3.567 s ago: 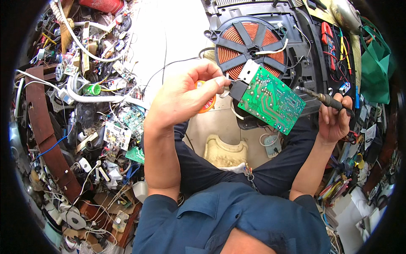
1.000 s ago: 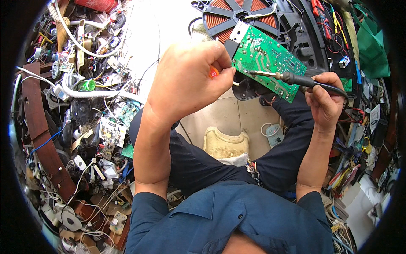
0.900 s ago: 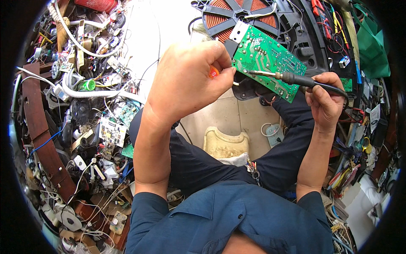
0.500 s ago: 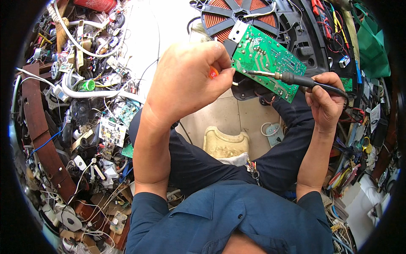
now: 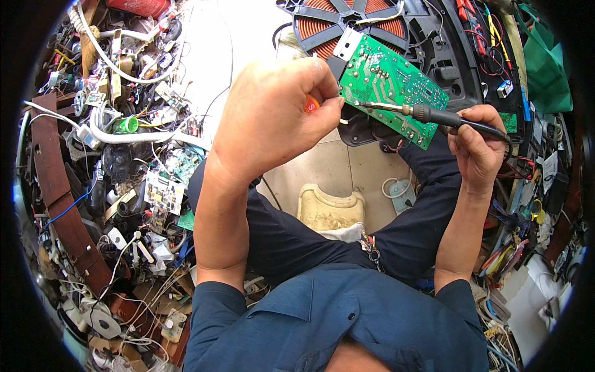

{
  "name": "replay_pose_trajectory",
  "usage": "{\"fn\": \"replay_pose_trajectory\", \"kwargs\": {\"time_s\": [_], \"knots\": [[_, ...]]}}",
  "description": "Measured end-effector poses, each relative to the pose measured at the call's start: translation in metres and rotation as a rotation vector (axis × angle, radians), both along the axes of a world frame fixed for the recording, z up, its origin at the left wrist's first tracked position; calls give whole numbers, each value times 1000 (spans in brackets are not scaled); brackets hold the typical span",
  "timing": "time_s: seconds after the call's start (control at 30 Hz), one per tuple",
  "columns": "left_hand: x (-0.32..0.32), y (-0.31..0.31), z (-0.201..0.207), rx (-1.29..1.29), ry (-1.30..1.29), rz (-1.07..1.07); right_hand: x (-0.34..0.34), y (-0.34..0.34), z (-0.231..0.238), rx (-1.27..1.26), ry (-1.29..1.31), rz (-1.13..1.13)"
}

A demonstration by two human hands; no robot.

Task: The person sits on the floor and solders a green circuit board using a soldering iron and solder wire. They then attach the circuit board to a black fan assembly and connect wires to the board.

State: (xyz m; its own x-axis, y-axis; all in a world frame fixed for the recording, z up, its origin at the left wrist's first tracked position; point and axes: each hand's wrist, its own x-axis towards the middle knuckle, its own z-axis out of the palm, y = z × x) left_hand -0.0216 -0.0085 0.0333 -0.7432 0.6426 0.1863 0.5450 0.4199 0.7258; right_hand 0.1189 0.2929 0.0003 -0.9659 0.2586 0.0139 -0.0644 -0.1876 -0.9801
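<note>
Evidently the green rectangular circuit board [image 5: 392,84] lies slantwise between the hands, overlapping in view the round copper-wound coil with black plastic spokes [image 5: 351,26] at its eleven o'clock. Taking the board as the dial's centre, the left hand [image 5: 277,115] is at nine, thumb and forefinger drawn narrow by the board's near-left corner; whether they grip anything, I cannot tell. That hand hides most of a round orange-red object [image 5: 311,104]. The right hand [image 5: 476,146], at four, has its fingers curled round the black-handled soldering iron [image 5: 436,116], which crosses the board's lower part; contact at its tip is unclear.

At two o'clock sits a red clamp meter [image 5: 473,30], and near three hangs a green fabric bag [image 5: 546,62]. A pale blue-grey plastic box [image 5: 401,198] is at six, a stained cream plastic seat [image 5: 331,211] at seven. Scrap electronics [image 5: 124,161] crowd eight to nine.
</note>
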Motion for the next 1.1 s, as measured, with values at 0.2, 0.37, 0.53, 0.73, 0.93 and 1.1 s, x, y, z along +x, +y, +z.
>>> {"fn": "replay_pose_trajectory", "kwargs": {"time_s": [0.2,0.37,0.53,0.73,0.93,1.1], "knots": [[0,0,2,5,10,1,0,1,-1,-1,9,4],[0,0,2,-11,-13,-2,0,1,-2,9,16,1],[1,-1,2,-1,-12,2,0,0,-1,15,13,-10],[0,-1,1,-7,-5,2,0,2,-3,21,18,-6],[1,0,1,2,-8,2,0,2,-2,17,17,0],[1,-1,1,11,-34,-1,-1,3,-1,14,15,14]]}}
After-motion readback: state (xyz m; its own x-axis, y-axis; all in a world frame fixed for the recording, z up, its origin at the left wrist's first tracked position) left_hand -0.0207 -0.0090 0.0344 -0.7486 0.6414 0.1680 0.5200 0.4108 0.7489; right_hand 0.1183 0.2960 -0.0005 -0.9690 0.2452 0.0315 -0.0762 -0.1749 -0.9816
